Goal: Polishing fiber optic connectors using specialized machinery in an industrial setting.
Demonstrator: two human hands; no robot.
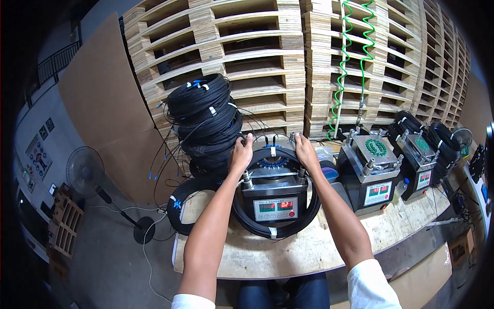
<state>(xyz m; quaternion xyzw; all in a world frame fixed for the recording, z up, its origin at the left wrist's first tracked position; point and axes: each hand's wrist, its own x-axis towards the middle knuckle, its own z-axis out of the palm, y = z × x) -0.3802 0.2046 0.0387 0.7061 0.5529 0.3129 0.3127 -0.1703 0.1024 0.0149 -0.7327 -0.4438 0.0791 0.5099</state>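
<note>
In front of me stands a black polishing machine (277, 198) with a lit red display and a steel top. A ring of blue connectors (272, 162) sits on it. A coil of black cable (272, 230) with white ties loops around the machine. My left hand (241, 154) is closed at the machine's far left corner; what its fingers hold is hidden. At the far right corner, my right hand (305, 150) is closed on a metal corner post (293, 137), only its top showing.
A tall stack of black cable coils (206, 121) rises at the left, with a smaller coil (189, 206) beside the machine. Two more machines (371, 170) (419, 159) stand right on the wooden table (309, 252). Pallets (257, 67) wall the back; green air hoses (339, 77) hang there.
</note>
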